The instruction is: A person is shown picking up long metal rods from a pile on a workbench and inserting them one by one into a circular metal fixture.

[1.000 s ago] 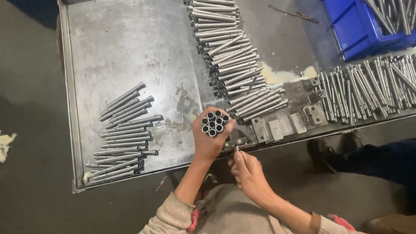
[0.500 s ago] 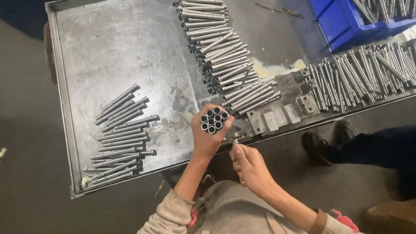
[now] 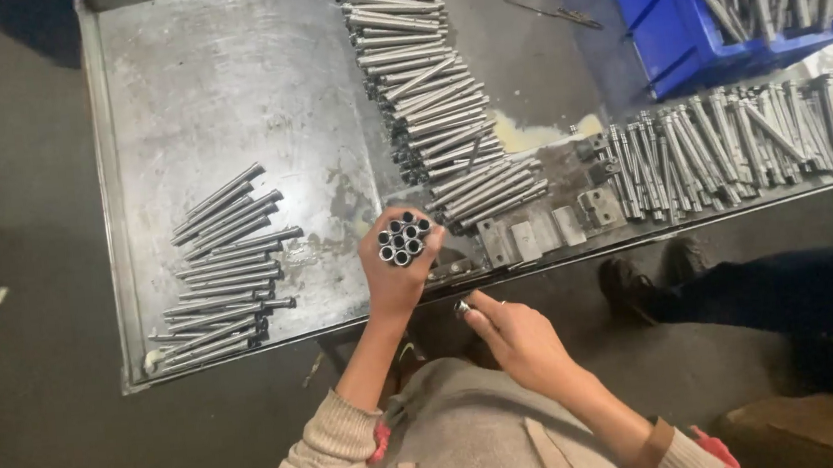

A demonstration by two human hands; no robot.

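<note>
Left hand grips a bundle of tubes upright over the worktop. Right hand pinches one small piece; likely fits into a tube end, needs alignment.

A bundle of short metal tubes is gripped upright, open ends facing up, seven packed in a tight cluster, above the near edge of the tray. A single small metal piece is pinched just right of it, nearer.
</note>
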